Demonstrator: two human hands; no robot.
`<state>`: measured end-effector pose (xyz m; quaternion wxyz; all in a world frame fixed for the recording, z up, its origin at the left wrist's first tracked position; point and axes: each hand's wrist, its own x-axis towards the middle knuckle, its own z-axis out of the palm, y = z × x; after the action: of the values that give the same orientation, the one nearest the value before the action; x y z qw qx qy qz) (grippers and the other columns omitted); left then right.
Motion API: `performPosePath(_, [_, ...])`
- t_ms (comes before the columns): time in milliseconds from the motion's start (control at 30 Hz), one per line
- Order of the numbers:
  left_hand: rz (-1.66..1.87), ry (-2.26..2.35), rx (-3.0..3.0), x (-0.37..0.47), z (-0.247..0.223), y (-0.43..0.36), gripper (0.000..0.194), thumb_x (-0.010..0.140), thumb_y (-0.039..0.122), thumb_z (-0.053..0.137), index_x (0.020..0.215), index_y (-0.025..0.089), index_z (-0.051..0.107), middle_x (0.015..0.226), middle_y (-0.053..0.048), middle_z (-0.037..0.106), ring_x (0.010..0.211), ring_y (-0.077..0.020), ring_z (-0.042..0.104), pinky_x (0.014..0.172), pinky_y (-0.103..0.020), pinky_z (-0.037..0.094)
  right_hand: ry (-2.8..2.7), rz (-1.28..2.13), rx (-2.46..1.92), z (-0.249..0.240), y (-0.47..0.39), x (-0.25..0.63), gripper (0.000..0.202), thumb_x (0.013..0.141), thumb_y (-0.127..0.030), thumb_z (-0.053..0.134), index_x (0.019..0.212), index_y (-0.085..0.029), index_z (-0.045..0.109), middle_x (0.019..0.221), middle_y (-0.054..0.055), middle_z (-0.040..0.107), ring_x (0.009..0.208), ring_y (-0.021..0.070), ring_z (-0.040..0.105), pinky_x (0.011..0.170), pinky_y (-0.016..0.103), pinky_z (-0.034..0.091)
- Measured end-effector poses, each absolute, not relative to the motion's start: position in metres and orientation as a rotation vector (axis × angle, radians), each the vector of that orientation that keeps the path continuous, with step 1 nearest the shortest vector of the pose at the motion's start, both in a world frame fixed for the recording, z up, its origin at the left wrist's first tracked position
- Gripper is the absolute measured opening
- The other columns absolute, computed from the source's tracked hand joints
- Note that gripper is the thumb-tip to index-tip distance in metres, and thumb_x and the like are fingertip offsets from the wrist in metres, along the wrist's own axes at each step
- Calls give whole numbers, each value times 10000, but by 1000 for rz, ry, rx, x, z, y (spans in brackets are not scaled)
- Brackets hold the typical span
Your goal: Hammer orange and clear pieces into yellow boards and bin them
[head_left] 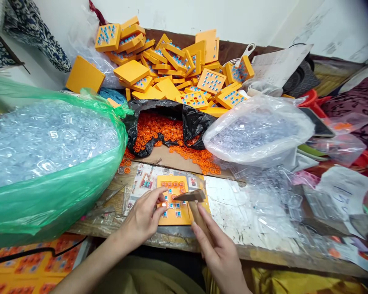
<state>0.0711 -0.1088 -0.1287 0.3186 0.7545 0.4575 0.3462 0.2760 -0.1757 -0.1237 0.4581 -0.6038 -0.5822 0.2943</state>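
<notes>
A square yellow plastic panel (168, 220) lies flat on the bench, with rows of small blue-and-white pieces in its openings. Several orange caps (173, 184) are seated along its far edge and right side. My right hand (216, 241) is wrapped round the wooden handle of a hammer (190, 196), whose metal head is above the middle of the panel. At the panel's left side, my left hand (144, 214) pinches a small orange cap (164, 204) between thumb and forefinger. The hammer head hides part of the panel.
Clear plastic pieces fill a green bag (88, 175) at left and a white bag (257, 159) at right. Between them, a black bag (199, 118) spills orange caps (159, 126). Yellow panels (131, 71) are heaped behind. Loose clear pieces (272, 196) cover the bench's right side.
</notes>
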Motion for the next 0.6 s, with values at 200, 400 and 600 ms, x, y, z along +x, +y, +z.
performPosePath(200, [966,1225,1878,76,-138,-107,424,837,153,570,1251,202,495,902,-22,671,747,-135,634,747,-263,544,-1892,460,-1332,-107,-176,268,587,914,-82,497,1448,-307,401,1204,52,689,1026,185,693,847,247,565])
performPosePath(400, [962,1236,1792,76,-137,-109,448,821,144,581,1255,203,489,896,-16,674,729,-120,647,731,-239,550,-1996,482,-1453,-109,-175,269,482,941,-139,452,1410,-245,474,1209,78,686,1019,210,699,886,294,550])
performPosePath(600, [906,1267,1769,76,-140,-108,454,825,173,588,1262,226,478,886,-6,666,737,-124,623,750,-261,534,-1775,442,-1410,-111,-174,274,506,924,-138,521,1416,-244,465,1283,71,642,1130,210,641,930,275,526])
